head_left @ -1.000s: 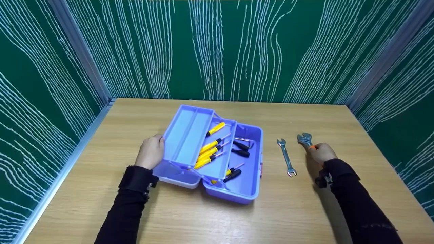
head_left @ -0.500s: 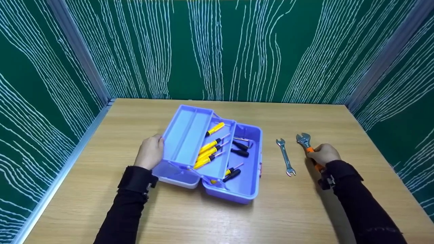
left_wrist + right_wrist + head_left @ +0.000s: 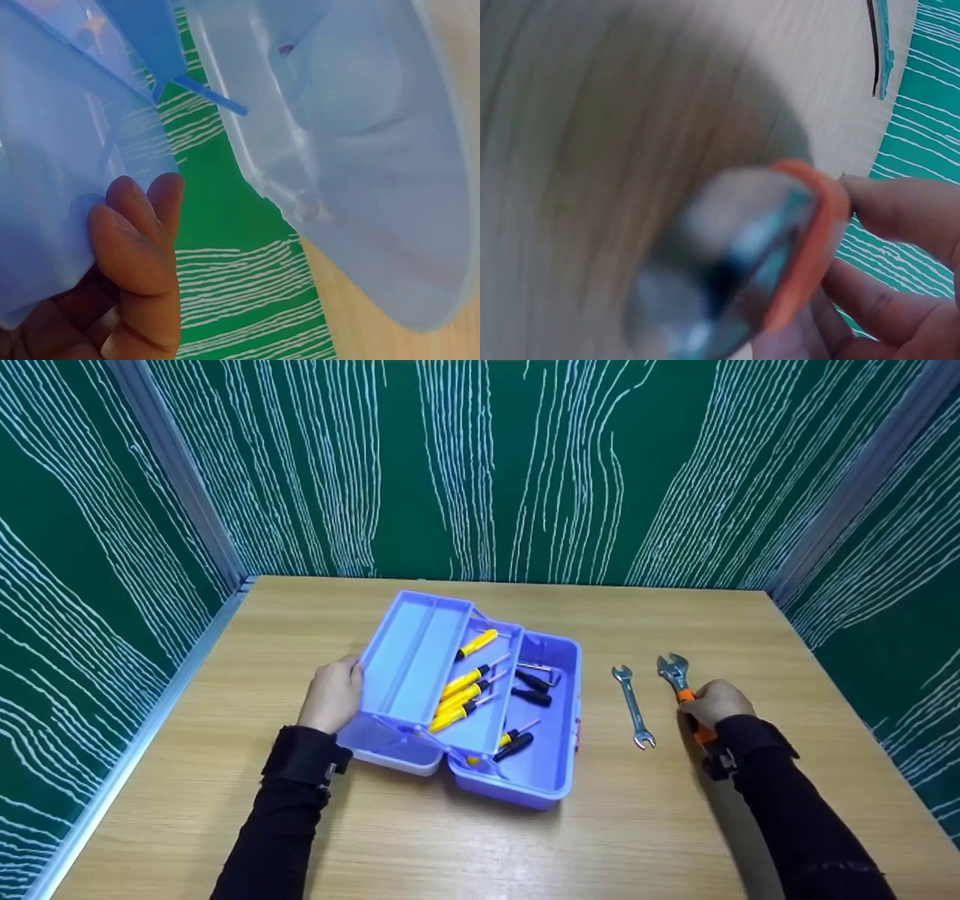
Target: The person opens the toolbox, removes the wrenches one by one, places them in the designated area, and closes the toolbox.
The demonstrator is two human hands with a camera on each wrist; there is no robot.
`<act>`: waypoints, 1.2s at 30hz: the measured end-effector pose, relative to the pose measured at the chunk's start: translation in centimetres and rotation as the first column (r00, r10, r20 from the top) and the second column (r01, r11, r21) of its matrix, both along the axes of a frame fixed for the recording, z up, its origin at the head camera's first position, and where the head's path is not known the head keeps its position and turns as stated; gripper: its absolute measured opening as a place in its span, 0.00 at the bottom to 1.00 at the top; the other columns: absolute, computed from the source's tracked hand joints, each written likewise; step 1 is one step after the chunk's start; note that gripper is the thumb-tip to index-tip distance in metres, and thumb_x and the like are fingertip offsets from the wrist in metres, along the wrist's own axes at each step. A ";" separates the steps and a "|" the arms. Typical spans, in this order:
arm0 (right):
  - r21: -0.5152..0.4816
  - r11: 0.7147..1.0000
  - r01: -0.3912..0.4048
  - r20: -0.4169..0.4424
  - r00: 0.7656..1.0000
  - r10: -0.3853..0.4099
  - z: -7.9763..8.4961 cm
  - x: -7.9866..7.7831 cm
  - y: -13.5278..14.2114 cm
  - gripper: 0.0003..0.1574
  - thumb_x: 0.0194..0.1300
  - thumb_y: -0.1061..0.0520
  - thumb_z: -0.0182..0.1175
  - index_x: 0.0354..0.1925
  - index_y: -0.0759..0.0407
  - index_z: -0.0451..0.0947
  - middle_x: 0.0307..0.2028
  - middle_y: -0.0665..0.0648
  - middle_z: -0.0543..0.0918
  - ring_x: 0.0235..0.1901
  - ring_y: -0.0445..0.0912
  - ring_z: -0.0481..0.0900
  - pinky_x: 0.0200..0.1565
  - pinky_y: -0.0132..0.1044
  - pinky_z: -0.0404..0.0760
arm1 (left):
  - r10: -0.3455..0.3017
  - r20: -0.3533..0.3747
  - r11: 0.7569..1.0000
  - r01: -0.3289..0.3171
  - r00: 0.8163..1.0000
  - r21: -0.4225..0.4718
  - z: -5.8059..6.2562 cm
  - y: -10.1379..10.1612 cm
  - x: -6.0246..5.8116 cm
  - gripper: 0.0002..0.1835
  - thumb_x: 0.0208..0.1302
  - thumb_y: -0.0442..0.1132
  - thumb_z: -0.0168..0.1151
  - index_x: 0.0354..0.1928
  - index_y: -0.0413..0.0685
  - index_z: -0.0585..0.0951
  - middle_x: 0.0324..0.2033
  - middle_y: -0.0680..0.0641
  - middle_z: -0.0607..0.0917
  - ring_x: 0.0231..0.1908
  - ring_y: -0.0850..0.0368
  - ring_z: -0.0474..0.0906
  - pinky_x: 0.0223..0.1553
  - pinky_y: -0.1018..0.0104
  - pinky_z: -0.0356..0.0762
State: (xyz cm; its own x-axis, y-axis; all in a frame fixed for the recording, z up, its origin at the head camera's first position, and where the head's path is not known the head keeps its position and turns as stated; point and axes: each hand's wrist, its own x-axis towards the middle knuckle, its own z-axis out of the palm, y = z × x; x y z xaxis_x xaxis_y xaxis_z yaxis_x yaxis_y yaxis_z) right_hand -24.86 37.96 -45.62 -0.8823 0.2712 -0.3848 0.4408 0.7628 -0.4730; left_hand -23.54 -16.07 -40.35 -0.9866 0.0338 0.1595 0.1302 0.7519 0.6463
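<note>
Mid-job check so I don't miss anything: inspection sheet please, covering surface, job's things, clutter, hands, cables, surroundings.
Surface: wooden table.
Job's things: adjustable wrench with orange handle; open toolbox, yellow-handled screwdrivers in its middle tray, black-handled tools in its bottom.
Clutter: loose spanner between toolbox and wrench.
Left hand: fingers curled at the edge of the upper tray.
Right hand: grips the wrench's handle; whether it is lifted is unclear.
Cables: nothing seen.
Surroundings: green walls with white wavy lines.
</note>
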 end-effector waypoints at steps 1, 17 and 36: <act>0.005 1.000 0.007 0.005 1.000 -0.007 0.0 0.0 -0.1 0.20 0.66 0.55 0.59 0.46 0.72 0.75 0.40 0.66 0.78 0.35 0.53 0.78 0.29 0.34 0.79 | 0.002 0.000 1.000 -0.002 1.000 0.004 0.0 0.0 0.0 0.18 0.74 0.34 0.44 0.53 0.30 0.79 0.29 0.40 0.81 0.28 0.50 0.76 0.34 0.57 0.75; 0.069 0.993 -0.097 -0.146 0.984 0.106 0.7 -0.1 -1.4 0.37 0.71 0.50 0.52 0.64 0.79 0.63 0.52 0.76 0.74 0.41 0.57 0.74 0.38 0.42 0.78 | 0.011 0.010 0.999 -0.011 1.000 0.039 -0.3 0.0 -0.1 0.15 0.75 0.34 0.44 0.40 0.33 0.80 0.20 0.49 0.69 0.22 0.55 0.68 0.26 0.65 0.65; -0.348 0.877 -0.331 -0.410 0.895 0.176 0.7 2.2 -12.8 0.38 0.75 0.48 0.50 0.69 0.75 0.59 0.56 0.75 0.77 0.51 0.61 0.80 0.54 0.49 0.81 | 0.011 0.010 0.999 -0.011 1.000 0.042 -0.4 -0.1 -0.1 0.18 0.75 0.35 0.44 0.53 0.30 0.79 0.25 0.42 0.78 0.22 0.55 0.69 0.28 0.65 0.68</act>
State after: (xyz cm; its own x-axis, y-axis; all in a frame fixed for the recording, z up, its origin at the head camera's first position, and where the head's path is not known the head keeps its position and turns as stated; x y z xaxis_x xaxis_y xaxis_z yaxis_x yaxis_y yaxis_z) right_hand -22.67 25.17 -44.89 -0.9944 -0.0893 -0.0573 0.0006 0.5351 -0.8448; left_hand -23.68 -16.16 -40.77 -0.9884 0.0164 0.1512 0.1159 0.7251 0.6788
